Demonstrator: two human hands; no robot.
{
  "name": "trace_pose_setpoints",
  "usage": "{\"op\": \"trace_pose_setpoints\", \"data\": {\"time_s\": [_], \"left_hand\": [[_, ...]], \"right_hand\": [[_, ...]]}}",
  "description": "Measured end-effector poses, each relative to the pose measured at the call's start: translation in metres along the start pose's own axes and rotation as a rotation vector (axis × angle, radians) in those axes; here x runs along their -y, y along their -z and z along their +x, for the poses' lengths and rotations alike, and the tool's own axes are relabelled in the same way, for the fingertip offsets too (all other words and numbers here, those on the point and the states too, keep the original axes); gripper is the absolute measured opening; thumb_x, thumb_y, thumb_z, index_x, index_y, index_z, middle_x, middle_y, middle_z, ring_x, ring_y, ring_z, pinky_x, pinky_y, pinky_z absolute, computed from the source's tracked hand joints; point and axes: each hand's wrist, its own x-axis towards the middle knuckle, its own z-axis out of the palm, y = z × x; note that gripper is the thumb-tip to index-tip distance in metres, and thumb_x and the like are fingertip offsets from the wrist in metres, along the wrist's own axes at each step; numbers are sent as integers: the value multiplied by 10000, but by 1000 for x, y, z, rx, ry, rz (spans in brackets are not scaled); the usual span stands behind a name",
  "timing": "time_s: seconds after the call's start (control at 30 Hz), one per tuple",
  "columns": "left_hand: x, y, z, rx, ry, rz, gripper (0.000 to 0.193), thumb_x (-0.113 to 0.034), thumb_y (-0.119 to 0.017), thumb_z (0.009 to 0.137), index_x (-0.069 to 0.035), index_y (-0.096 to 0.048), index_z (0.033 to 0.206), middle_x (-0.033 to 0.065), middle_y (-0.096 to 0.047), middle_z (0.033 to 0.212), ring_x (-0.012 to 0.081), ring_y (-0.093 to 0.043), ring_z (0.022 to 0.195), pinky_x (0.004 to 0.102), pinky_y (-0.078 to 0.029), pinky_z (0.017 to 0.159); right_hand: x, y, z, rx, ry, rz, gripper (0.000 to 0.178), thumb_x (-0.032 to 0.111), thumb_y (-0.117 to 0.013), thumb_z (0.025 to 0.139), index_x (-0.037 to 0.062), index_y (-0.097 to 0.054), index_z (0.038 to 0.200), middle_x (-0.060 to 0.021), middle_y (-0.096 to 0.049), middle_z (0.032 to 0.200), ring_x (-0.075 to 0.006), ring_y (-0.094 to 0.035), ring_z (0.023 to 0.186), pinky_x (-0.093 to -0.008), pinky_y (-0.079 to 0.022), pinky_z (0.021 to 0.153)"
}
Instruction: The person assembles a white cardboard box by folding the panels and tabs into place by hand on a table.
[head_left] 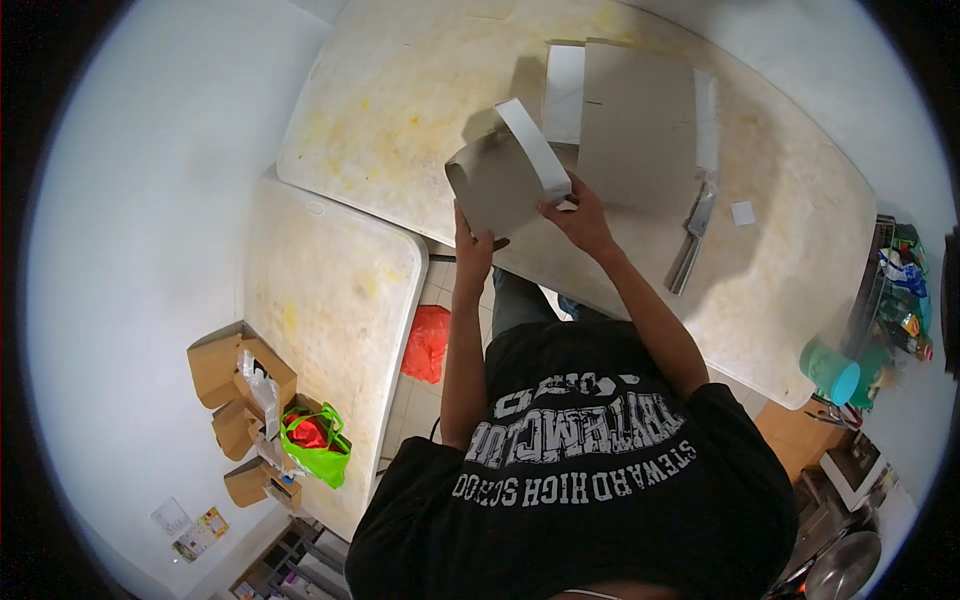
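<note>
Above the table's near edge I hold a partly folded cardboard box (500, 185), grey-brown on its broad face with a white flap standing along its right side. My left hand (472, 250) grips the lower left edge, fingers behind and thumb in front. At the lower right corner, beside the white flap, my right hand (583, 215) is closed on the card. Just beyond lies a larger unfolded piece of grey cardboard (637, 130) with white side flaps, flat on the table. A long, narrow, shiny grey object (690, 240) lies to its right; I cannot make out its kind.
The stained white table (390, 130) adjoins a second table (330, 270) on the left, holding open brown boxes (240, 370) and a green bag (318, 450). A small white square (742, 213) and a teal container (828, 370) lie rightward. A red plastic bag (427, 343) is below.
</note>
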Motion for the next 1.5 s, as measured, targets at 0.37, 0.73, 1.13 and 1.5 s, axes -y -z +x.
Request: {"op": "trace_pose_setpoints", "data": {"time_s": [0.37,0.73,1.13,1.5], "left_hand": [[-5,-8,-4,16,-61,-5,827,56,-490,873,-28,-37,1561,201,-326,1503,283,-555,1196,366,-555,898],[-4,-3,10,-278,-272,455,655,-369,-487,1033,16,-270,1517,266,-147,1591,336,-210,1472,418,-229,1171],[-35,-3,7,-89,-508,437,463,-409,-403,1046,-67,-652,1234,154,-654,1229,282,-565,1224,468,-236,1167],[-104,-35,-24,222,-230,961,268,-223,-754,826,-64,-741,1041,132,-742,882,238,-718,761,340,-546,725]], "right_hand": [[-28,10,-3,-33,-205,397,544,116,-674,903,12,-407,1365,-123,-570,1216,-212,-584,1116,-352,-570,849],[15,19,-2,-79,-238,-60,622,424,-735,859,-50,-575,1229,-179,-690,1041,-219,-688,772,-333,-557,670],[52,32,5,-57,-118,-362,656,563,-755,777,-58,-694,978,-167,-698,706,-265,-697,607,-393,-563,588],[56,35,0,-94,78,-528,649,535,-771,762,-69,-685,980,-204,-711,770,-291,-719,650,-403,-567,594]]}}
